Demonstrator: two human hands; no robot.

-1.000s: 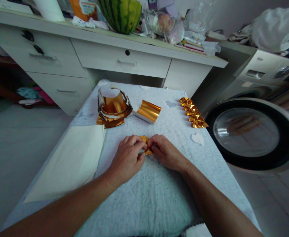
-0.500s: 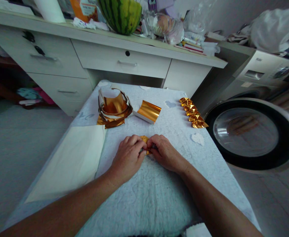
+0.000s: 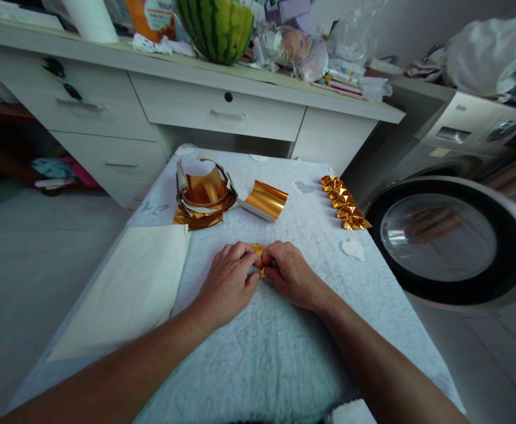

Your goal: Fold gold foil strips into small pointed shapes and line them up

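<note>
Between my two hands, low over the cloth-covered table (image 3: 258, 353), is a small piece of gold foil paper (image 3: 258, 252), mostly hidden by the fingers. My left hand (image 3: 231, 280) is closed on its left side, fingertips pinching it. Its right side is gripped by my right hand (image 3: 290, 271), thumb and fingers pressed together. Beyond the hands lies a curled sheet of gold paper (image 3: 266, 200) with a white underside. Farther left sits a loose stack of curled gold paper (image 3: 205, 191). A row of folded gold foil pieces (image 3: 343, 203) rests at the table's right edge.
A pale flat sheet (image 3: 125, 294) covers the table's left side. Behind stands a white drawer desk (image 3: 222, 112) bearing a cut watermelon (image 3: 216, 29) and plastic bags. On the right, a washing machine's open round door (image 3: 447, 238) reaches close to the table edge.
Both hands stay in nearly the same place on the gold foil paper, with only slight finger movement. The other things on the table have not moved.
</note>
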